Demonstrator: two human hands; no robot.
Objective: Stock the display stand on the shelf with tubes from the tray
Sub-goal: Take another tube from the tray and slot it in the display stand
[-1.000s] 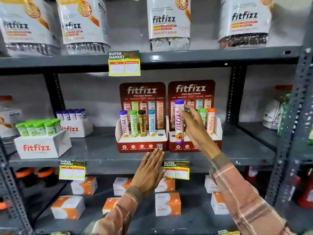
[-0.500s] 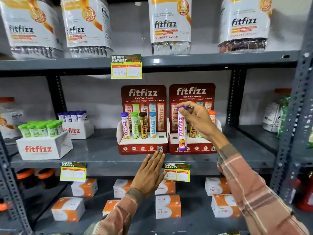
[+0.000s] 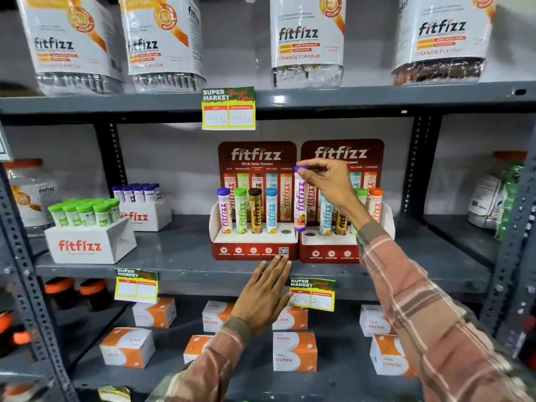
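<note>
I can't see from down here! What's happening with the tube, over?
Right hand pinching purple-capped white tube by its cap, above right red stand. Left hand flat, open, at shelf edge. Nothing blocking.

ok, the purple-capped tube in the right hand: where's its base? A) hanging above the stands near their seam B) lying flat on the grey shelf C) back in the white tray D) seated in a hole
A: the right hand pinches the purple-capped tube by its cap, upright, its base above the empty hole of the right red display stand.

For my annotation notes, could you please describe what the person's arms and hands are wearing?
Both arms wear long plaid shirt sleeves, pinkish-red with white and dark stripes, down to the wrists. The left hand and right hand are bare: no gloves, rings or watch visible.
</note>
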